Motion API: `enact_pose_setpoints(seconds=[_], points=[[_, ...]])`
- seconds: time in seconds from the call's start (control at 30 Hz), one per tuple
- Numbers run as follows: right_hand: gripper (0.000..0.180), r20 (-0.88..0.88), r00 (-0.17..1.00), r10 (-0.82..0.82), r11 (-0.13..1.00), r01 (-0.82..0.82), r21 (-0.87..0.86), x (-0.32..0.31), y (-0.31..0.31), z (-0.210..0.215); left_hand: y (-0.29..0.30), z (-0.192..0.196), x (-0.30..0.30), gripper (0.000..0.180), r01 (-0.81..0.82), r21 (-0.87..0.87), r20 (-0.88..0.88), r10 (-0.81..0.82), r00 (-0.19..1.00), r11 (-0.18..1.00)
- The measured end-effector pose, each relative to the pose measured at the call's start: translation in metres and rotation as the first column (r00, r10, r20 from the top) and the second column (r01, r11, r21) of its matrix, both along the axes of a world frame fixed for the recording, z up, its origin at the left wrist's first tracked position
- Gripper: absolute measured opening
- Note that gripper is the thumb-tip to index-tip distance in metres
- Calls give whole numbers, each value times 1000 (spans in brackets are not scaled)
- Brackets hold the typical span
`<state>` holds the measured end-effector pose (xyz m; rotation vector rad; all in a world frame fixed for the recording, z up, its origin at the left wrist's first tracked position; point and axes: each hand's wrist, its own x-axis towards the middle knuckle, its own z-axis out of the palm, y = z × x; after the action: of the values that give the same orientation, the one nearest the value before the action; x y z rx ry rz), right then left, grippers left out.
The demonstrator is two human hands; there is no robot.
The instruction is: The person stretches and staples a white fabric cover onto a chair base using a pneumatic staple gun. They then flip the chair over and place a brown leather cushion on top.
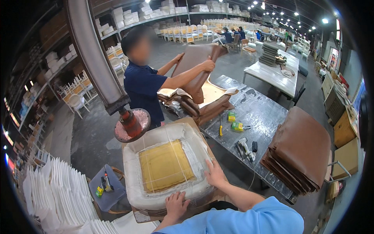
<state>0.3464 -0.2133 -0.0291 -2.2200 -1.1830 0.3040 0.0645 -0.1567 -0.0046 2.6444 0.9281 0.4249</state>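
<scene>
A square, white padded upholstery piece (136, 196) lies in front of me, with a yellow foam-like panel (165, 165) sunk in its middle and thin strings crossing over it. My left hand (176, 204) rests on its near padded edge, fingers spread. Against the right edge lies my right hand (215, 174), fingers stretched out and holding nothing. Brown board (194, 125) shows underneath the piece. Just beyond its far left corner hangs a round press plate (132, 124), attached to a thick metal column (90, 50).
Across from me a person (144, 80) handles brown leather-like sheets (193, 66) at a metal-topped table (257, 105). That table bears green-yellow boxes (237, 126), a staple gun (245, 149) and a folded brown stack (300, 150). White sheets (50, 191) and a chair (107, 187) stand left.
</scene>
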Motion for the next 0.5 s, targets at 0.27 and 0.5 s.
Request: enact_pose_setpoints(seconds=[0.27,0.5], points=[[59,-113,990,-83,985,98,140,30,13,6,16,4,6,52,75,-37,-29,-76,997,997],[53,-245,944,-222,910,291,296,22,-50,14,5,3,21,54,-6,-35,-22,6,1000,999]])
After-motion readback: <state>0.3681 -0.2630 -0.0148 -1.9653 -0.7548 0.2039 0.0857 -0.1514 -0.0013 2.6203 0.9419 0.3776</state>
